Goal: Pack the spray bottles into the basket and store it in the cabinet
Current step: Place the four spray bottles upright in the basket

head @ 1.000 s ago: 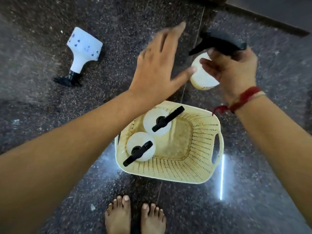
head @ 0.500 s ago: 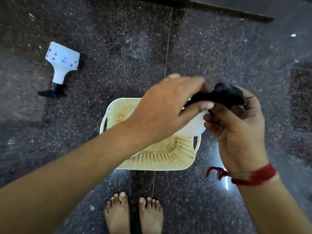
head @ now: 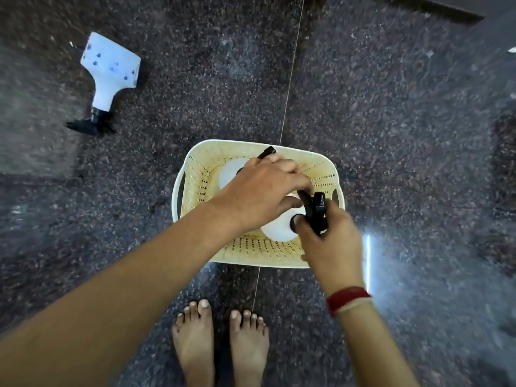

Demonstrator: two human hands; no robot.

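Note:
A cream perforated basket [head: 195,174] stands on the dark stone floor in front of my feet. My right hand [head: 332,241] grips the black trigger head of a white spray bottle [head: 279,230] that sits low inside the basket's near right part. My left hand [head: 265,191] reaches over the basket with its fingers on the same bottle's nozzle. Under my left hand another white spray bottle [head: 231,174] with a black nozzle stands in the basket, mostly hidden. A white spray bottle with blue dots [head: 110,71] lies on its side on the floor at the far left.
My bare feet [head: 220,342] stand just below the basket. A darker edge [head: 446,7] runs along the top right of the floor. A bright light reflection [head: 368,261] shows on the floor right of the basket.
Both hands have brought the white spray bottle from above the basket's far side down into the basket. The view has shifted, so the basket now sits centred.

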